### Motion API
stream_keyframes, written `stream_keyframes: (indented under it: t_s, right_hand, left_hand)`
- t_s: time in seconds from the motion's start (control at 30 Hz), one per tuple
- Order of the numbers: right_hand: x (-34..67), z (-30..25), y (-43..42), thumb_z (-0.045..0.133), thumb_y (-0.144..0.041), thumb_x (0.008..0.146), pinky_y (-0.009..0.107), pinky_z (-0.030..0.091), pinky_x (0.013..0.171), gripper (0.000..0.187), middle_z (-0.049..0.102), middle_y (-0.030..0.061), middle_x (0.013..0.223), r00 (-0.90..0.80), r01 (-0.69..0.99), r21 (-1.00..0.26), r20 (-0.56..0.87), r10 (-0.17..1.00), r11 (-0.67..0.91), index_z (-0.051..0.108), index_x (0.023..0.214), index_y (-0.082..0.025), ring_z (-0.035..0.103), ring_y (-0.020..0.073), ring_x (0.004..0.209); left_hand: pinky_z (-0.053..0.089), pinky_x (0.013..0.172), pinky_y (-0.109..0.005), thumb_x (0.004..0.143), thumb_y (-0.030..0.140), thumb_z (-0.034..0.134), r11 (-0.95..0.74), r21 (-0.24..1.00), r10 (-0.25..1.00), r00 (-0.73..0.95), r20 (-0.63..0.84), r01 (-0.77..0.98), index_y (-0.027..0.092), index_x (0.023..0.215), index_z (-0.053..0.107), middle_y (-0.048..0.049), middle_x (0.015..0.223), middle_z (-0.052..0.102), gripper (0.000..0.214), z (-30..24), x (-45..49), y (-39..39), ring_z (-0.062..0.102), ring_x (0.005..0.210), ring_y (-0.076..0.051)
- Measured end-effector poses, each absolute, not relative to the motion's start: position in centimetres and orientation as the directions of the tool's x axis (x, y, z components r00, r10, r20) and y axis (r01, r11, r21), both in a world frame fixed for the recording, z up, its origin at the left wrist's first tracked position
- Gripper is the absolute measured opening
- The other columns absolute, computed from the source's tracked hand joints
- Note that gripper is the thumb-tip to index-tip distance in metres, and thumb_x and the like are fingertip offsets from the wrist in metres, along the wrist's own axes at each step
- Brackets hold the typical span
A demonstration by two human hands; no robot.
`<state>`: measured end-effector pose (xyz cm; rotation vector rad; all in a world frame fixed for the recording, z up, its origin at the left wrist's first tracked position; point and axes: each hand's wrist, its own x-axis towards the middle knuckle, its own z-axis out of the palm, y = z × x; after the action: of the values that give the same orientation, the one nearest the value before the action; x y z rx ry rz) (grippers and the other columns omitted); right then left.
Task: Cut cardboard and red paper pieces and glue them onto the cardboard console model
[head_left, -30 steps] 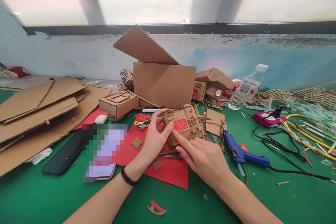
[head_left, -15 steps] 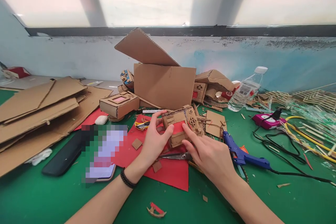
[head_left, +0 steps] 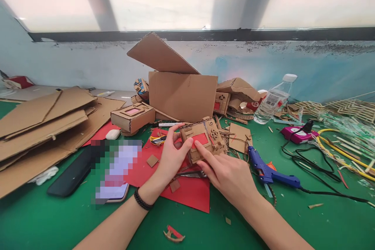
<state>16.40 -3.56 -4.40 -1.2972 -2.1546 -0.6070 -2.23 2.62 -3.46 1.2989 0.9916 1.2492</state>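
My left hand [head_left: 170, 156] grips the left side of a small cardboard game-console model [head_left: 206, 127], thumb on its front and fingers behind the edge. The model has a red screen panel [head_left: 201, 137] and several small round cardboard buttons on the right. My right hand [head_left: 225, 166] presses its outstretched index fingertip on the lower left of the red panel; its thumb is apart, by the model's lower edge. Below lie a red sheet [head_left: 187, 197] and scissors [head_left: 191, 174], partly hidden by the hands. A yellow utility knife [head_left: 158, 140] is left of the model.
A blue glue gun [head_left: 265, 170] with a black cord lies at right, near a water bottle [head_left: 271, 103] and purple power strip [head_left: 299, 134]. Behind stands a large cardboard box [head_left: 183, 95]. Cardboard sheets [head_left: 43, 125], a black case [head_left: 72, 175] and a phone [head_left: 117, 191] are left.
My right index fingertip has slid left and slightly down across the red panel, uncovering more of its right side. My left hand keeps its hold on the cardboard model.
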Motion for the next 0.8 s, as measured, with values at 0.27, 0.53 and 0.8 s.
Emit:
stream_keyframes:
  t_s: [0.27,0.53,0.8]
  right_hand:
    - [16.06,-4.4,-3.68,0.046,-0.041,0.111,0.028,0.031,0.055,0.05,0.065,-0.0032,0.061,-0.404,0.884,0.087,0.636,0.658,0.459,0.052,0.157,-0.022,0.058,0.0099,0.055]
    - [16.64,-4.32,-3.63,0.047,-0.034,0.111,0.025,0.035,0.057,0.046,0.07,-0.0026,0.068,-0.38,0.856,-0.024,0.647,0.661,0.516,0.054,0.155,-0.023,0.061,0.009,0.059]
    - [16.02,-4.38,-3.82,0.044,-0.038,0.112,0.027,0.032,0.052,0.051,0.062,-0.0052,0.06,-0.289,0.876,-0.103,0.668,0.685,0.47,0.048,0.158,-0.017,0.057,0.0104,0.052]
  left_hand:
    - [0.061,0.095,-0.04,0.088,0.05,0.077,-0.071,0.985,0.983,0.157,0.095,-0.156,0.026,0.138,0.052,-0.0108,0.127,0.069,0.061,-3.06,-2.2,2.5,0.071,0.114,-0.027]
    - [0.06,0.098,-0.039,0.088,0.051,0.077,-0.08,0.983,0.98,0.167,0.108,-0.166,0.026,0.14,0.052,-0.0111,0.128,0.069,0.063,-2.93,-2.26,2.43,0.071,0.115,-0.026]
    - [0.06,0.1,-0.038,0.089,0.05,0.077,-0.075,0.975,0.972,0.202,0.118,-0.209,0.025,0.143,0.048,-0.0128,0.134,0.066,0.066,-2.75,-2.13,2.39,0.067,0.125,-0.028]
